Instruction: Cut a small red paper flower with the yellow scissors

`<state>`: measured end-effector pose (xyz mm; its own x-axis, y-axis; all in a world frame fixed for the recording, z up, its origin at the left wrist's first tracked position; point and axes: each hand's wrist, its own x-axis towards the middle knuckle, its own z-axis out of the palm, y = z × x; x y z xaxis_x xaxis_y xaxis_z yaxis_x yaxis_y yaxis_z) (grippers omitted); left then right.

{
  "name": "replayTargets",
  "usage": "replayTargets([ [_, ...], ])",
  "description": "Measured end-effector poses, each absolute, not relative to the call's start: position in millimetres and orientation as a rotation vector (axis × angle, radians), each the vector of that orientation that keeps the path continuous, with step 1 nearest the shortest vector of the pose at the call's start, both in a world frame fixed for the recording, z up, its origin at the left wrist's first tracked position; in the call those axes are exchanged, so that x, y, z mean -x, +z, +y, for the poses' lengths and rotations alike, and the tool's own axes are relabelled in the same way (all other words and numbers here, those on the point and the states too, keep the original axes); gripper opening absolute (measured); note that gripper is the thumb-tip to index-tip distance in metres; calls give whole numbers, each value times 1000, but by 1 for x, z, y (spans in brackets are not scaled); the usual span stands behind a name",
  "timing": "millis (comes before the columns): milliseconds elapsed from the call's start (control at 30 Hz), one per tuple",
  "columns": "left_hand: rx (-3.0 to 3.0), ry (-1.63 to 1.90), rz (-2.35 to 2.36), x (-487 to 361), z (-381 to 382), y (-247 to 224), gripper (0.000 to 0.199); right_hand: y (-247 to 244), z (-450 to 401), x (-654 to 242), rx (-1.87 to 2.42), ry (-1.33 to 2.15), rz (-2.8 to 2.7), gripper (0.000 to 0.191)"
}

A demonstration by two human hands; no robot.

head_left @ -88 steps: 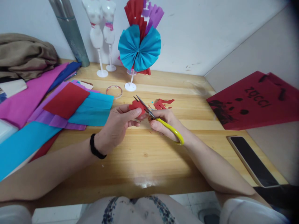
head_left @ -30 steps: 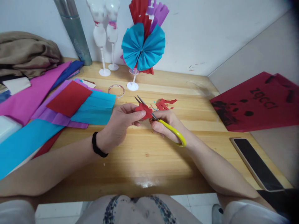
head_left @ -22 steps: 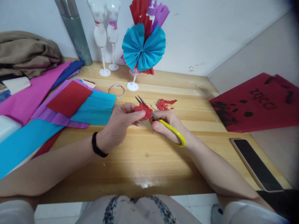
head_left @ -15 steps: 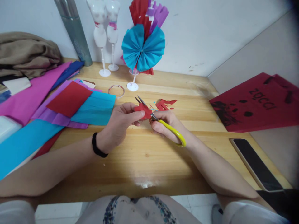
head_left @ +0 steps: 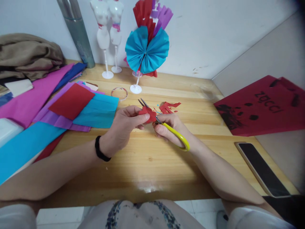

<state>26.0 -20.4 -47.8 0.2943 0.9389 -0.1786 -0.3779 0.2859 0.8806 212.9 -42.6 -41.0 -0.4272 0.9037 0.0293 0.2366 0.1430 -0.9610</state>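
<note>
Between thumb and fingers, my left hand (head_left: 127, 122) pinches a small red paper piece (head_left: 150, 117) with a rounded, petal-like edge. My right hand (head_left: 168, 127) grips yellow-handled scissors (head_left: 179, 136). Their blades pass behind the red piece, and the slightly parted tips show above it, pointing away from me. The thumb and fingers of my right hand lie close to the red piece. Red paper scraps (head_left: 167, 107) lie on the wooden table (head_left: 147, 171) just beyond my hands.
Coloured paper sheets (head_left: 95, 109) cover the left side, near a flask (head_left: 79, 38). At the back stand white mannequins (head_left: 103, 39) and a mannequin stand (head_left: 135, 89) bearing a blue pleated fan (head_left: 147, 51). A clear ring (head_left: 119, 93), a red bag (head_left: 259, 108) and a phone (head_left: 263, 168) are also here.
The whole view has shifted slightly. The red paper piece sits a little differently over the blades; both hands keep their grip.
</note>
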Motion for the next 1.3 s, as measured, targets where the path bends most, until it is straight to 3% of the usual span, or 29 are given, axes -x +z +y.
replayTargets([
  [1300,-839,1106,770,-24,-14,-48,17,-40,-39,-215,1103,1285,-1789,59],
])
